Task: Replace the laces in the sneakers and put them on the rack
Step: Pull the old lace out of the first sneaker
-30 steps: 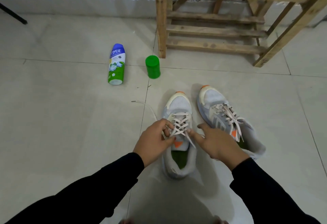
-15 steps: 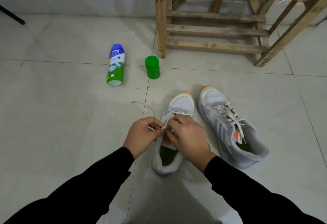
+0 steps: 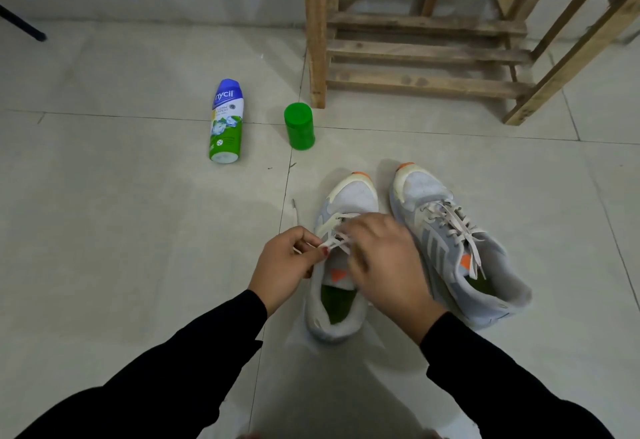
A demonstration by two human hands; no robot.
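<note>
Now left hand (image 3: 284, 262) pinches lace (image 3: 334, 243); right hand (image 3: 384, 258) grip hidden; green jar (image 3: 299, 127) upright.

Head-worn camera looks forward and down at nearby floor (image 3: 104, 258).

Legible text: one item only.

1. Bottle (image 3: 225, 121), lying on its side on the floor (image 3: 104, 230) towards the far edge, left of the green container (image 3: 299, 127). The brand word "nycil" is printed in white lower-case letters on the blue upper band.
2. Same bottle, white-and-green label below the brand word: further short lines of print and a small round emblem. These are too small to read.
3. Right-hand sneaker (image 3: 453, 248): three pale slanted stripes on the side and an orange mark on the tongue. No lettering is legible.
4. Left-hand sneaker (image 3: 353, 196): an orange mark on the tongue, not readable.
</note>
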